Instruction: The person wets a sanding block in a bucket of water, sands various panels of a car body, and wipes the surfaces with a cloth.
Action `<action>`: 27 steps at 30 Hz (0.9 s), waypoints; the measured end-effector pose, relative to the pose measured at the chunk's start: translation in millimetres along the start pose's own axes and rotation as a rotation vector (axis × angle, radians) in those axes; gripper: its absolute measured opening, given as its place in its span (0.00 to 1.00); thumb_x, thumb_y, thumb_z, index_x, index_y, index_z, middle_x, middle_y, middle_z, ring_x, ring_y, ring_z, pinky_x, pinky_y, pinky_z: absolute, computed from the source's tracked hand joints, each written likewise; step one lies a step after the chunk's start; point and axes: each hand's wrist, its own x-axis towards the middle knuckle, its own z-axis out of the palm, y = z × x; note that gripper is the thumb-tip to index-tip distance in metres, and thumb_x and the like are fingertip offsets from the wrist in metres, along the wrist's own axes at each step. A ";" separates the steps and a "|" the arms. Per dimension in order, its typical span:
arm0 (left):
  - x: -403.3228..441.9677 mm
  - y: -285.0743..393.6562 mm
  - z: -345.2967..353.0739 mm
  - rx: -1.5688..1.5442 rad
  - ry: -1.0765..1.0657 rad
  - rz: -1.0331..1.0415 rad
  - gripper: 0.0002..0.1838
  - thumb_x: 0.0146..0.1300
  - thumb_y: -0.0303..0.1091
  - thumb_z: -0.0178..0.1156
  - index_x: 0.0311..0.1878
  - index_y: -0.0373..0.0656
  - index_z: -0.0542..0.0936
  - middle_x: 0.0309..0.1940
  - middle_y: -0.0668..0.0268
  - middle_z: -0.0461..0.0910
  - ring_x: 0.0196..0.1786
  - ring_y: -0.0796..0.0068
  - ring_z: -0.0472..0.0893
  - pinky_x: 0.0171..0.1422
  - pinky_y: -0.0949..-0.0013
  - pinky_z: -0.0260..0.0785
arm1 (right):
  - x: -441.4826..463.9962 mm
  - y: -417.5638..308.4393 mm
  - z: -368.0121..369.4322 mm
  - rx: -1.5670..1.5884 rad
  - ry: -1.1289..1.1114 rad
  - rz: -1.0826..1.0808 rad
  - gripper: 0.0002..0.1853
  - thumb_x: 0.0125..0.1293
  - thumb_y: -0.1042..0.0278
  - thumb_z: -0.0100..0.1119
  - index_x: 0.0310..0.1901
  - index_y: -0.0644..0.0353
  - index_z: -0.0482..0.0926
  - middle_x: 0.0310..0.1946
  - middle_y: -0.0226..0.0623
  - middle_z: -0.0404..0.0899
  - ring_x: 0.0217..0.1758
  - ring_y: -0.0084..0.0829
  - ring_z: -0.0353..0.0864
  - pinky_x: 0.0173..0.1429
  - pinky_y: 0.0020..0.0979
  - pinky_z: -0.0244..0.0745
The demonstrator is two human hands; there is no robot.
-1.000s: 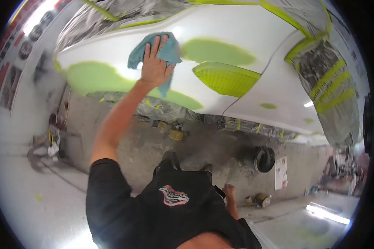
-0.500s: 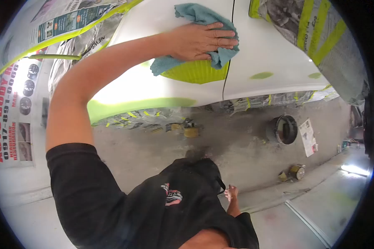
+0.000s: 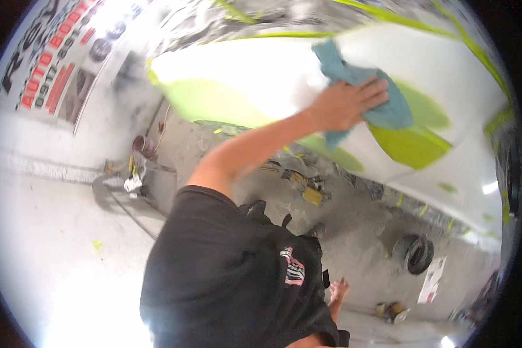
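My left hand (image 3: 349,104) presses a blue-green cloth (image 3: 397,110) against a white car body panel (image 3: 255,69). Its fingers lie over the cloth and hold it to the surface. Just below the cloth is a bright yellow-green patch (image 3: 409,148), and paler green areas show elsewhere on the panel. Down by my body, well away from the car, hangs my right hand (image 3: 339,288). Its fingers look curled, but it is small and blurred, and whatever may be inside is hidden.
Masking paper with yellow-green tape (image 3: 388,18) borders the panel. On the floor stand a black bucket (image 3: 416,254), a sheet of printed paper (image 3: 432,280) and a yellowish block (image 3: 313,196). A printed banner (image 3: 58,64) hangs on the wall at left, with clutter (image 3: 134,182) below it.
My view has turned, bringing more of the left wall and floor into sight. My left hand and the cloth stay on the panel near the yellow-green patch, the cloth now bunched differently.
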 end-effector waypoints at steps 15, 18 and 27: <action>-299.7 -256.8 -53.6 -0.262 0.409 -0.614 0.42 0.61 0.45 0.59 0.77 0.39 0.59 0.80 0.50 0.51 0.81 0.45 0.52 0.73 0.42 0.53 | -131.3 7.9 227.3 -0.757 -0.026 -0.525 0.18 0.69 0.56 0.61 0.48 0.64 0.78 0.33 0.42 0.83 0.27 0.35 0.79 0.32 0.38 0.77; -357.5 -315.0 -46.0 -0.260 0.495 -0.707 0.41 0.63 0.44 0.57 0.77 0.39 0.59 0.80 0.50 0.51 0.81 0.45 0.51 0.75 0.40 0.51 | -128.2 31.9 230.6 -0.926 0.047 -0.722 0.16 0.67 0.58 0.61 0.42 0.65 0.78 0.29 0.40 0.83 0.25 0.34 0.79 0.30 0.38 0.75; -434.8 -426.9 -14.6 -0.142 0.799 -0.915 0.37 0.71 0.45 0.50 0.77 0.35 0.57 0.79 0.48 0.52 0.81 0.43 0.48 0.80 0.37 0.37 | -164.9 33.5 214.2 -0.626 0.092 -0.443 0.15 0.66 0.59 0.59 0.32 0.66 0.77 0.23 0.40 0.81 0.24 0.34 0.78 0.30 0.40 0.74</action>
